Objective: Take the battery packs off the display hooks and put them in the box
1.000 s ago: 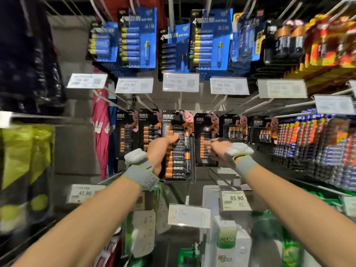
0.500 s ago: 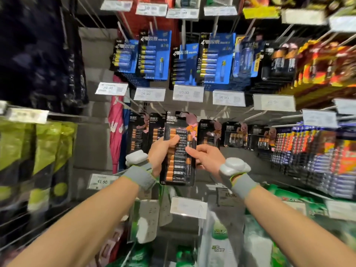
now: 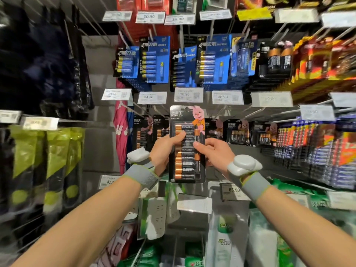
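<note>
Battery pack: I have one black-and-copper battery pack (image 3: 187, 151) upright in the air before the middle hook row of the display rack, its card top just under the price tags (image 3: 188, 94).
Left hand: my left hand (image 3: 163, 151) grips the pack's left edge, with the thumb laid across the front blister and the fingers behind.
Right hand: my right hand (image 3: 215, 153) pinches the right edge at mid-height, thumb tip on the front.
Hook: I see no hook through the card's top. I judge the pack free of it, though that part is too blurred to be sure.
Step in hand: carrying this pack from the rack to the box.
Doing it well: I would draw it straight toward me before lowering it. That way the card top should not catch the tags above, nor the sibling packs (image 3: 142, 132) hanging just behind on the left. One hand could carry it, leaving the other free for the next pack.
Box: it is not in view, so I must look down and find it before letting go.
Neighbours: more black packs (image 3: 238, 132) hang to the right along the same row, and blue packs (image 3: 156, 58) fill the row above.
Risk: the blister looks slick, and held by the edges alone the pack may twist.
</note>
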Available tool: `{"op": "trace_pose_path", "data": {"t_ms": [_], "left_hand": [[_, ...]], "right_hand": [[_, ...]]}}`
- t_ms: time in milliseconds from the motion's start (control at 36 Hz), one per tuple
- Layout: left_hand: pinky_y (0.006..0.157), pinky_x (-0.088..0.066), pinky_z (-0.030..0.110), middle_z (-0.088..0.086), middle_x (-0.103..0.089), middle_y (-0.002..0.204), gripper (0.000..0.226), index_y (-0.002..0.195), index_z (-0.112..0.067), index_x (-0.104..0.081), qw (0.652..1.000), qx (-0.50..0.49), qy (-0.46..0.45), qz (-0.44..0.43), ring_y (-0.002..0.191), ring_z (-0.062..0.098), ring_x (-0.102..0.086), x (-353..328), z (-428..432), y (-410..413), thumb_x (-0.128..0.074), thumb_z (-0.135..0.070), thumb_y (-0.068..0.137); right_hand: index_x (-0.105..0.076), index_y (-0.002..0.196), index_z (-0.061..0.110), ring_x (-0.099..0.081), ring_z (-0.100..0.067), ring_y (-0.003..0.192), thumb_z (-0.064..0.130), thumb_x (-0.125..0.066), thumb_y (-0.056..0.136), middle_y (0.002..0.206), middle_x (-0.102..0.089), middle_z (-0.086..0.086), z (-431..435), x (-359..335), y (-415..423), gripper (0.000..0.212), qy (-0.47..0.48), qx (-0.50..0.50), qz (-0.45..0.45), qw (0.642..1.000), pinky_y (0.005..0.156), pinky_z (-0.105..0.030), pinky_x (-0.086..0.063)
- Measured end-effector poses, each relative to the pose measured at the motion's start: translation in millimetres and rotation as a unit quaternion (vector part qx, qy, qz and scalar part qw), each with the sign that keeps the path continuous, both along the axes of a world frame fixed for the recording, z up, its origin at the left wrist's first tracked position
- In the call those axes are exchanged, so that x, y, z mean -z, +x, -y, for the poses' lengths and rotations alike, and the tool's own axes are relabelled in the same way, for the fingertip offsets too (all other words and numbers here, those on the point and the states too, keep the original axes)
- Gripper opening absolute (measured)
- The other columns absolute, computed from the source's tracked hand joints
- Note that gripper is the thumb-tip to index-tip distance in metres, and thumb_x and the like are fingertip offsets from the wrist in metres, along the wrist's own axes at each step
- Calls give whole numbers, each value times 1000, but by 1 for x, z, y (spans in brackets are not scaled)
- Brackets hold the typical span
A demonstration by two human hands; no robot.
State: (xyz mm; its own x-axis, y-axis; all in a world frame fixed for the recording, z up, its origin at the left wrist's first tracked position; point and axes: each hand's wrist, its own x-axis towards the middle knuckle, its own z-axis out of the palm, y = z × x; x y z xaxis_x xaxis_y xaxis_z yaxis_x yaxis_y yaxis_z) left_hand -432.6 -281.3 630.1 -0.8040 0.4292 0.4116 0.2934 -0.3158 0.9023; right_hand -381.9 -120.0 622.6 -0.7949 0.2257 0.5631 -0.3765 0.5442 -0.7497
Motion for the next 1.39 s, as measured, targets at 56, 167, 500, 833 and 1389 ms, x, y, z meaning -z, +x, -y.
{"op": "trace_pose_path", "data": {"t_ms": [56,167,500,833,1389], "left_hand": [[90,-55,40,7,-75,108,34,116,-12,-69,1000,-21,-4,-6,100,26,-71,-3,-1,-3,-68,-33,90],[84,-55,35,4,-75,107,31,109,-17,-72,997,-73,-24,-25,96,22,-72,-11,-4,-13,-71,-39,87],[59,-55,20,4,-73,92,15,89,-20,-69,982,-142,-86,-86,78,15,-71,-12,-1,-36,-75,-33,85],[63,-53,23,12,-72,103,47,114,-6,-63,970,-162,-150,-105,76,17,-64,-9,-6,-84,-76,-38,82],[85,-57,47,14,-70,87,37,109,-9,-61,894,-225,-298,-248,86,33,-70,-12,-33,-149,-76,-31,84]], "right_hand": [[-57,101,-5,-50,-21,68,49,-64,85,79,-58,-32,3,-4,1,57,-10,5,1,1000,68,-38,-49],[-59,87,-4,-45,-14,49,38,-64,89,45,-45,8,2,-14,-4,43,-23,26,4,999,57,-29,-42],[-62,92,3,-51,-18,60,30,-64,91,67,-51,-5,7,-12,-29,27,-70,10,55,996,48,-23,-49],[-35,60,15,-46,-24,63,29,-63,92,60,-37,-4,-11,-11,-59,44,-74,49,59,994,59,-33,-48],[-46,101,13,-56,-17,67,14,-57,95,91,-59,-9,-37,-15,-138,13,-135,103,136,976,42,-21,-49]]}}
